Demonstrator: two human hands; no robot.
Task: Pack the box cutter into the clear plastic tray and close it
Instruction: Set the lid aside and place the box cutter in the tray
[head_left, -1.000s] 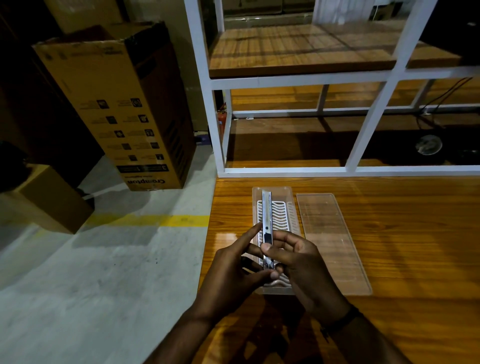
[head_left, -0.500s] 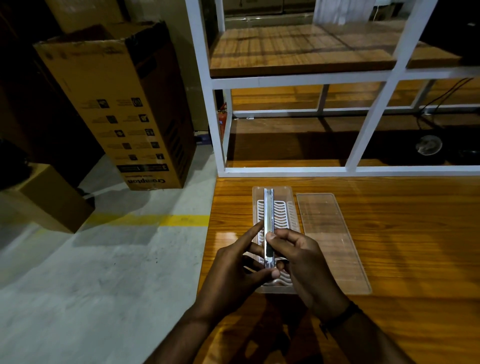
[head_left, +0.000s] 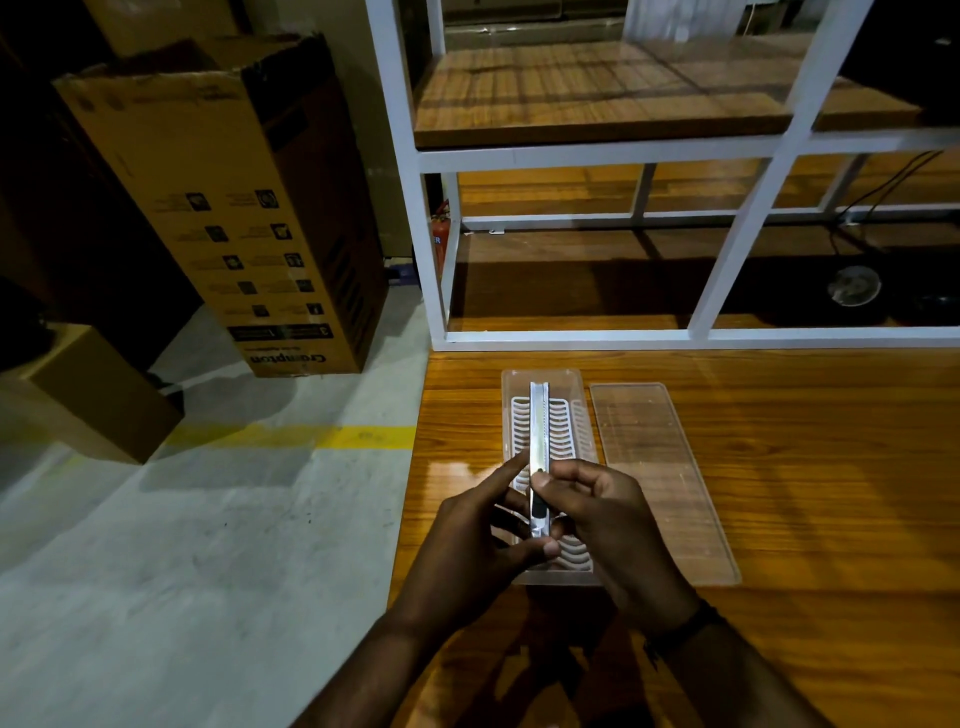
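Observation:
A slim silver box cutter (head_left: 538, 436) with a dark slider is held lengthwise above the clear plastic tray (head_left: 582, 421), its tip pointing away from me. My left hand (head_left: 467, 545) pinches its near end with thumb and fingers, index finger stretched along its left side. My right hand (head_left: 613, 525) grips the near part from the right. The tray lies on the wooden table (head_left: 779, 493) and has a white ribbed insert (head_left: 563, 426). Its flat clear lid (head_left: 660, 478) lies beside it on the right. My hands hide the tray's near half.
A white metal shelf frame (head_left: 727, 270) with wooden boards stands along the table's far edge. The table's left edge drops to a grey floor with a yellow line (head_left: 291, 436). A tall cardboard box (head_left: 234, 208) and a smaller one (head_left: 98, 389) stand at left.
The box cutter has turned from flat-side-up onto its narrow edge and shifted slightly further over the tray. Both hands kept their hold; the tray and lid have not moved.

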